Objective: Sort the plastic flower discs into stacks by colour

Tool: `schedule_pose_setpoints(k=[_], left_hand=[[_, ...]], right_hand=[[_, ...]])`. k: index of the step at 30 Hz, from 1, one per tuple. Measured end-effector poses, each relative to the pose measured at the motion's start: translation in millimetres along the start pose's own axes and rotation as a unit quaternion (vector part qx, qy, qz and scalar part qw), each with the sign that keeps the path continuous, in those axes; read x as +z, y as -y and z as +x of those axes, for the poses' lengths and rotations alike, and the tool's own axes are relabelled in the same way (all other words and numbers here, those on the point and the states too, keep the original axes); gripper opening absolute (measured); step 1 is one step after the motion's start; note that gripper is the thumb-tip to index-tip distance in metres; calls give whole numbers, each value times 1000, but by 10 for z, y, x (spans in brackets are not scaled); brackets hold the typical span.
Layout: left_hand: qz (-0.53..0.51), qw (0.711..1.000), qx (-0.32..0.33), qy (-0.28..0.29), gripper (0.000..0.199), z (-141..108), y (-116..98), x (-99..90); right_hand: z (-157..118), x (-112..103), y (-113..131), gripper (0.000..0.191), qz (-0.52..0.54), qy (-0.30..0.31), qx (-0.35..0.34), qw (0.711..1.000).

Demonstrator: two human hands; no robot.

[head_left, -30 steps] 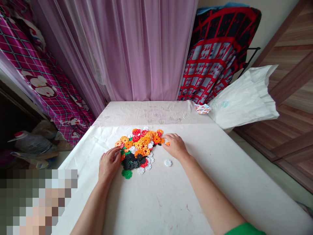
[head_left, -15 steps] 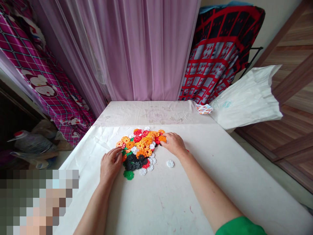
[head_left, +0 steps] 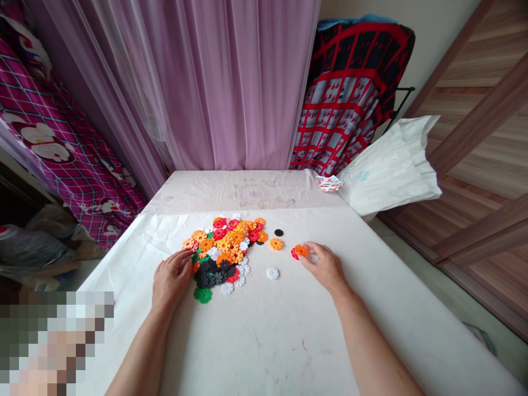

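A heap of flower-shaped plastic discs (head_left: pixel 231 242) in orange, red, black, white and green lies on the white-covered table. At the heap's left edge rests my left hand (head_left: pixel 171 278), open, its fingertips against the outer discs. My right hand (head_left: pixel 325 267) is to the right of the heap, thumb and fingers pinching an orange disc (head_left: pixel 301 251). Just left of that, a red disc (head_left: pixel 294 253) shows partly under the orange one; whether it is also held I cannot tell. Between heap and right hand lie an orange disc (head_left: pixel 276 243), a black disc (head_left: pixel 279 232) and a white disc (head_left: pixel 273 273).
A white bag (head_left: pixel 391 168) stands by the table's far right corner, beside a small patterned paper piece (head_left: pixel 329 183). Purple curtains (head_left: pixel 243 82) hang behind the table (head_left: pixel 264 341). A red-and-black cloth (head_left: pixel 334 99) hangs at back right.
My right hand has moved right, away from the heap, with the orange disc. An orange and a black disc now show apart from the heap. My left hand stays at its edge.
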State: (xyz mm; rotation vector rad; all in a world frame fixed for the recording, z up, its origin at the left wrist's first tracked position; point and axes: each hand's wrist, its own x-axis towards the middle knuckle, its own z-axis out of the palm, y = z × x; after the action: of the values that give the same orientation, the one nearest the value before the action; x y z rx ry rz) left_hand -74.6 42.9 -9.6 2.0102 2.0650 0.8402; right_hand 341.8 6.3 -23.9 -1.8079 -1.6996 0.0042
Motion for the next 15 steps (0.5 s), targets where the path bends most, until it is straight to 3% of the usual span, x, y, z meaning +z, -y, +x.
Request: schedule_pose_setpoints(k=[15], left_hand=[[10,1000,-1,1,41,3,-22,-14]], right_hand=[[8,7,75,28,-51,30,-63,996]])
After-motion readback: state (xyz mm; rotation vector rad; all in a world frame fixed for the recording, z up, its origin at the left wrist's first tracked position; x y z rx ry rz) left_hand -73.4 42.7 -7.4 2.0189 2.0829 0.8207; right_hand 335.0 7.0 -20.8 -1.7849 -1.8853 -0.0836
